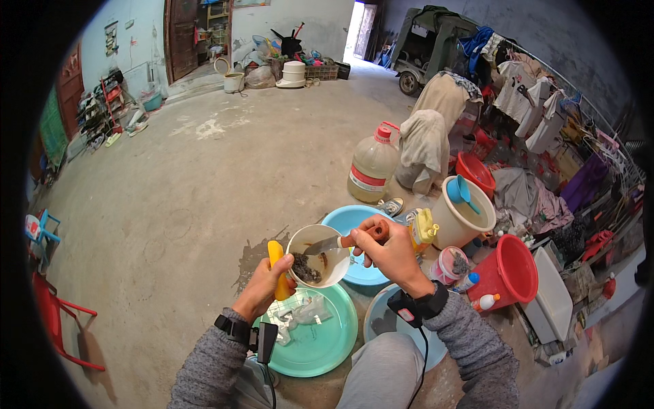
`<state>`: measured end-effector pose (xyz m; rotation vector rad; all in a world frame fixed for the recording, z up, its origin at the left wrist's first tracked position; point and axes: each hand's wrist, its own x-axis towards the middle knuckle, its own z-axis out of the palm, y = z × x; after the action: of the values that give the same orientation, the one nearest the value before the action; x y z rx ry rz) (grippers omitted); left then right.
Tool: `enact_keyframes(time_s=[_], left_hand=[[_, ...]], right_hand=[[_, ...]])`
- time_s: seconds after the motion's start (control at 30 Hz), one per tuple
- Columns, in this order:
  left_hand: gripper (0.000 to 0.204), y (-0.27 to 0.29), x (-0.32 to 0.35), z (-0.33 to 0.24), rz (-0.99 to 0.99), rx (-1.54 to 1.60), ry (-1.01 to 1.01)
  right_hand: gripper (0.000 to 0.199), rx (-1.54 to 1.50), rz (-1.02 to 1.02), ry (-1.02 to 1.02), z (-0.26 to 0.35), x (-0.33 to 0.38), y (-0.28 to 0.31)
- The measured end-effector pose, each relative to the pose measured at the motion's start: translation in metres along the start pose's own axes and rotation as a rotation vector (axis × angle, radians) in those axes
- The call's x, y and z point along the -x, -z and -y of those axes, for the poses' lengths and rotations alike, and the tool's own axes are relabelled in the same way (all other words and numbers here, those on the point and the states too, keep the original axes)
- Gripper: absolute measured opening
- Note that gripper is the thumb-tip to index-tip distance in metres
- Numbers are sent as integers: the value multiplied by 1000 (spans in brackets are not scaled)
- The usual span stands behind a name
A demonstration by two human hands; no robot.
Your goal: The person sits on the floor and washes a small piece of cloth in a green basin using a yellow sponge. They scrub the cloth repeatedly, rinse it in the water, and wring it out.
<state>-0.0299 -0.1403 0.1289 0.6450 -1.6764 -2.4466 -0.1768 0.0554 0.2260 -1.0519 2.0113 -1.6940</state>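
Observation:
My left hand [264,285] holds a white bowl [325,264] by its rim, together with a yellow-handled tool [278,271] pressed against the bowl's side. Dark bits lie in the bottom of the bowl. My right hand [390,253] grips a knife with a brown wooden handle [340,241]; its blade reaches into the bowl. Below the bowl sits a green basin [327,341] with clear plastic bags in it. A blue basin [354,219] lies just behind the bowl.
A large plastic jug [372,165] stands behind on the concrete floor. To the right are a beige bucket with a blue scoop [462,213], a red bucket [511,269], a yellow bottle [424,230] and a small jar [451,263]. Clothes hang at right. Red chair [58,315] at left.

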Motion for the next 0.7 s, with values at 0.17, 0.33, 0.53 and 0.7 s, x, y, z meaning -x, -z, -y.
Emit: enact_keyframes(time_s=[0.17, 0.33, 0.53, 0.7], left_hand=[[53, 0, 0, -1, 56, 57, -12], [50, -1, 1, -2, 44, 104, 38], [49, -7, -1, -1, 72, 133, 88], [49, -18, -7, 9, 57, 115, 131]], right_hand=[[17, -93, 48, -109, 3, 2, -1], [19, -38, 46, -134, -7, -4, 0], [25, -37, 40, -198, -26, -5, 2], [30, -91, 179, -350, -43, 1, 11]])
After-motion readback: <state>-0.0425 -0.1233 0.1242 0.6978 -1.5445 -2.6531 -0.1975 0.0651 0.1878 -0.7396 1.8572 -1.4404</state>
